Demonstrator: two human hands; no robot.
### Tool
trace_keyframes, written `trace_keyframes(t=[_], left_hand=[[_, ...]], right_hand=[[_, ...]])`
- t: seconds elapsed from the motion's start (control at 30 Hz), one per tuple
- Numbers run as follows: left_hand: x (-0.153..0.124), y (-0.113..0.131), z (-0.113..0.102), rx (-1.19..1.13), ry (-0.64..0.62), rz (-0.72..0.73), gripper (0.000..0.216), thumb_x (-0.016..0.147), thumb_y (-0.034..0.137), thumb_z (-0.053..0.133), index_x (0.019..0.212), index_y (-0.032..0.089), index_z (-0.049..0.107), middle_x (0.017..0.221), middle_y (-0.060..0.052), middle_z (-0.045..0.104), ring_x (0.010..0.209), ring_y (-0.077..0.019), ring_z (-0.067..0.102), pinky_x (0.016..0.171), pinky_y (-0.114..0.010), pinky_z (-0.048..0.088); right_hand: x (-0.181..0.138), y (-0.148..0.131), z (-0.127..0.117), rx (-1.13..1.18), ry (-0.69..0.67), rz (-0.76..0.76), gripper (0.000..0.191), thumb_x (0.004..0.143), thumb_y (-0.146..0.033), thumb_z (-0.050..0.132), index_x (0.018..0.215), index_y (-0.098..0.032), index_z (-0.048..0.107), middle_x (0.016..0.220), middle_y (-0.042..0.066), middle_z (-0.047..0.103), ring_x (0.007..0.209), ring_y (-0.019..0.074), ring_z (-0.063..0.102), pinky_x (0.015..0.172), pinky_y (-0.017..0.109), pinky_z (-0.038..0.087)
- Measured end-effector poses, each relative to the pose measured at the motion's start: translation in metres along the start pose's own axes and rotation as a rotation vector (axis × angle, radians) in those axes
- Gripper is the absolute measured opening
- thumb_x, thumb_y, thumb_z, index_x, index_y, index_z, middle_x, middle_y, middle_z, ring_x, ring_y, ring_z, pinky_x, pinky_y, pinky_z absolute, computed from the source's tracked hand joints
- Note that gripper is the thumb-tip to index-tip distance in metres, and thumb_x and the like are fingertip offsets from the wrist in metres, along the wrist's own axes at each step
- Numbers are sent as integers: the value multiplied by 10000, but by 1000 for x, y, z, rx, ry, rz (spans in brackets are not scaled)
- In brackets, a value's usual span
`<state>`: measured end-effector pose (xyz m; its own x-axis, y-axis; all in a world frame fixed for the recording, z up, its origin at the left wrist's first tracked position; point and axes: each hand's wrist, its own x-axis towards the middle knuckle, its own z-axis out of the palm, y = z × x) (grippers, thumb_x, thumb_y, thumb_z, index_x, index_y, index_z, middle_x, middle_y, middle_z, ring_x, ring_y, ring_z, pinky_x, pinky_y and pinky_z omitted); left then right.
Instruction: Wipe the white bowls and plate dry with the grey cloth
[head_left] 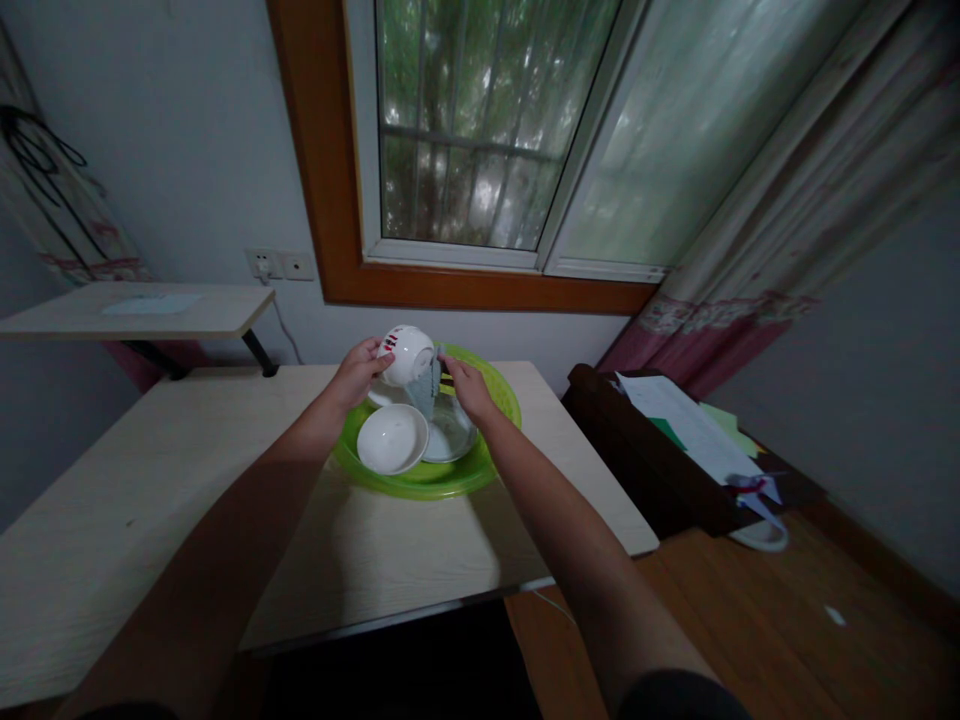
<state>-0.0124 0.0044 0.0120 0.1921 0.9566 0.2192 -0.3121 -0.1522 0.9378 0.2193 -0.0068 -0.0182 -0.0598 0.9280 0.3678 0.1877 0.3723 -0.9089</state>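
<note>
My left hand [363, 370] is closed on a white bowl [407, 350] with red marks on its side. The bowl is tilted, its foot turned toward my right. A grey-blue cloth [426, 388] hangs from the fingers of my right hand [466, 386], close against the bowl. Below both hands lies a round lime-green tray [420, 489] with a raised rim. On the tray a second white bowl [392, 440] stands at the front left, beside a pale plate [451, 437]. Another white dish [381, 395] is partly hidden behind the held bowl.
The tray sits on a light wooden table [247, 480], near its wall side. A small raised shelf [187, 318] stands at the left. Right of the table, papers [686, 425] lie on a dark brown piece of furniture [611, 440]. A window [480, 130] is ahead.
</note>
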Motion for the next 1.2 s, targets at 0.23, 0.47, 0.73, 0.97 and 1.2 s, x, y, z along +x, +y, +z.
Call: trace_keyframes(t=[0.23, 0.47, 0.73, 0.97, 1.2], left_hand=[[-4, -2, 2, 33, -81, -50, 562, 627, 351, 887, 1067, 125, 621, 901, -83, 757, 713, -193, 694, 678, -293, 535], [-1, -3, 2, 22, -68, -11, 511, 641, 315, 875, 1058, 132, 645, 908, -72, 760, 692, -158, 675, 671, -263, 528], [-4, 0, 3, 29, -80, -29, 524, 666, 309, 859, 1108, 125, 646, 964, -99, 765, 721, -182, 685, 673, -283, 537], [-8, 7, 2, -70, -95, -28, 574, 676, 300, 862, 1182, 129, 650, 1057, -115, 757, 789, -178, 682, 708, -270, 540], [-7, 7, 1, -122, -117, -60, 595, 653, 274, 893, 1181, 146, 650, 1099, -112, 737, 855, -181, 679, 758, -277, 553]], right_hand=[[-8, -21, -4, -248, 43, -247, 502, 1050, -532, 399, 1325, -248, 709, 1404, 65, 681, 1353, 221, 611, 1202, 459, 427], [-20, -43, 6, -499, -181, -586, 469, 1026, -349, 489, 1483, -279, 569, 1605, 39, 483, 1539, 202, 381, 1278, 457, 310], [-9, -21, 1, -353, -45, -279, 695, 930, -543, 655, 1526, -218, 505, 1604, 125, 475, 1502, 286, 426, 1263, 493, 312], [-11, -26, -2, -104, -147, -53, 570, 863, -545, 740, 1311, -200, 665, 1315, 90, 718, 1179, 274, 675, 1090, 470, 509], [-11, -25, 1, 148, -124, 81, 603, 836, -545, 748, 1321, -200, 648, 1219, 85, 757, 1006, 244, 739, 943, 434, 605]])
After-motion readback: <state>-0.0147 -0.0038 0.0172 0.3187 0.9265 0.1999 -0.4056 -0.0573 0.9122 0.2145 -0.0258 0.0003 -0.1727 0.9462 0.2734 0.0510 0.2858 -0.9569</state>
